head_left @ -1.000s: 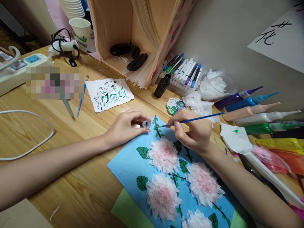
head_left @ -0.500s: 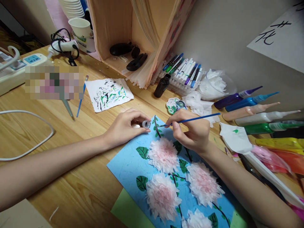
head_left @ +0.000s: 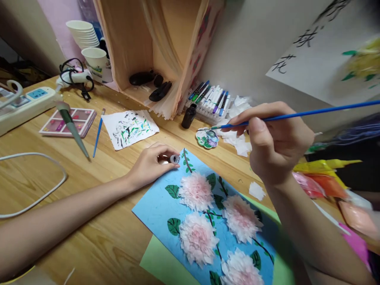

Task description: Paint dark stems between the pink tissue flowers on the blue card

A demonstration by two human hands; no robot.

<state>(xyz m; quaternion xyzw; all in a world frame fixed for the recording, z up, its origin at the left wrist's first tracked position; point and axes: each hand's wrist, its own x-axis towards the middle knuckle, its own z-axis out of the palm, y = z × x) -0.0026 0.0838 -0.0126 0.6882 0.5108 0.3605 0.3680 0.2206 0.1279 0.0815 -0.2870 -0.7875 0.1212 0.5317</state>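
My right hand (head_left: 279, 144) is raised and pinches a thin blue-handled paintbrush (head_left: 314, 111). Its bristle tip reaches over the flower-shaped paint palette (head_left: 207, 139); whether it touches the paint I cannot tell. On the table, beside the upper left edge of a blue sheet (head_left: 157, 206), rests my left hand (head_left: 150, 160). Between its thumb and fingers is a small round greyish cap or pot (head_left: 175, 159) with a dark inside. The sheet bears several pale pink tissue-paper flowers (head_left: 196, 191), dark stems and green leaves, and lies on green paper (head_left: 157, 261).
Behind the palette stand an open black bottle (head_left: 189, 115) and a tray of markers (head_left: 212, 101). A paint-smeared tissue (head_left: 129, 128), another blue brush (head_left: 98, 134), a large green-handled brush (head_left: 74, 132) and a pink palette case (head_left: 84, 118) lie left. Yellow paint (head_left: 319, 166) sits right.
My right hand has lifted the paintbrush off the leafy stem at the sheet's top and brought its tip to the palette. My left hand still holds the small cap or pot. The view has shifted.
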